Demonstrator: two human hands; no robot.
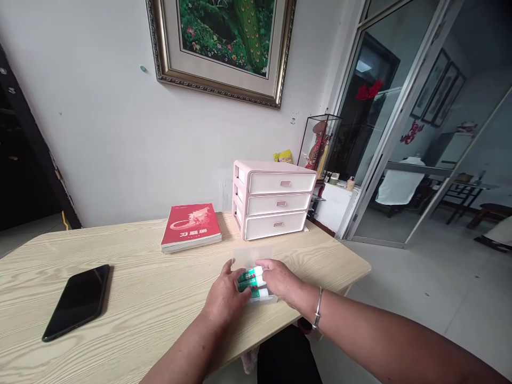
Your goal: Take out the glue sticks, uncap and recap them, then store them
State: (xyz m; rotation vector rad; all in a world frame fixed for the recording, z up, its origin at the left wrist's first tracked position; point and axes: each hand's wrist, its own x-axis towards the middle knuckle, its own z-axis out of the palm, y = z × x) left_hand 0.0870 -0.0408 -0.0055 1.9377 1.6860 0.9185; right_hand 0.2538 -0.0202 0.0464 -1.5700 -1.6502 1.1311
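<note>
Three glue sticks with green labels and white ends lie side by side in a clear plastic box near the table's front edge. A see-through flap, which looks like the box's raised lid, stands behind them. My left hand grips the box from the left, its thumb against the ends of the glue sticks. From the right, my right hand reaches over the box with its fingers bent onto the white end of the farthest glue stick. Its lower fingers are hidden.
A pink and white three-drawer organizer stands behind the box. Left of it lies a red book, and farther left a black phone. The wooden table's right edge is close to my right arm.
</note>
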